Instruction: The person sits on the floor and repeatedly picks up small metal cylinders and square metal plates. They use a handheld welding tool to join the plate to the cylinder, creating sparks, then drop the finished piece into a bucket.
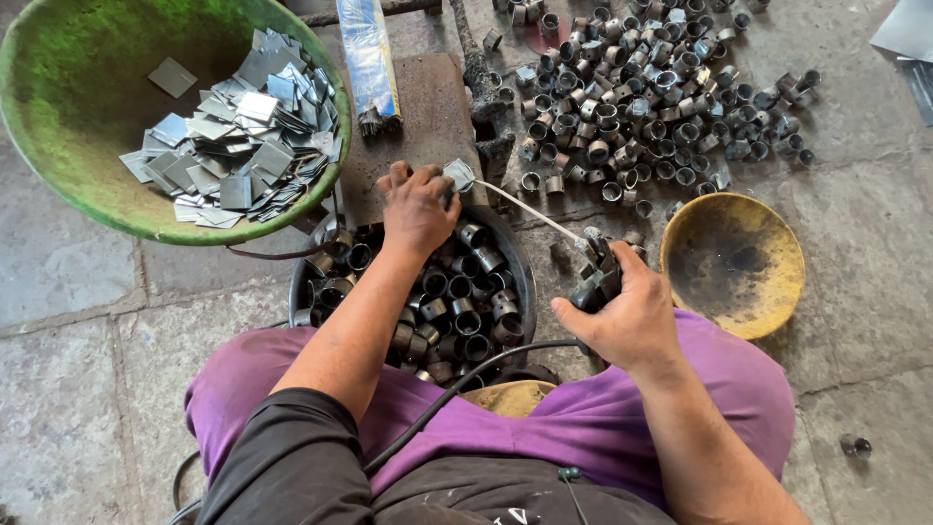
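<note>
Round green basin (pixel 58 146) of flat grey metal squares cut off far left. Dark pan of short metal rings (pixel 466 311) partly hidden under left hand (pixel 418 209), fingers closed pinching small grey metal piece (pixel 459 175) at far rim. Right hand (pixel 627 316) clenched around black welding electrode holder (pixel 595 277); thin rod (pixel 530 214) reaches piece.

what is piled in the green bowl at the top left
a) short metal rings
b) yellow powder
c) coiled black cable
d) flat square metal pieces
d: the green bowl holds a heap of flat square metal pieces, while the short metal rings lie in the dark pan under the left hand and in a loose pile on the floor.
</note>
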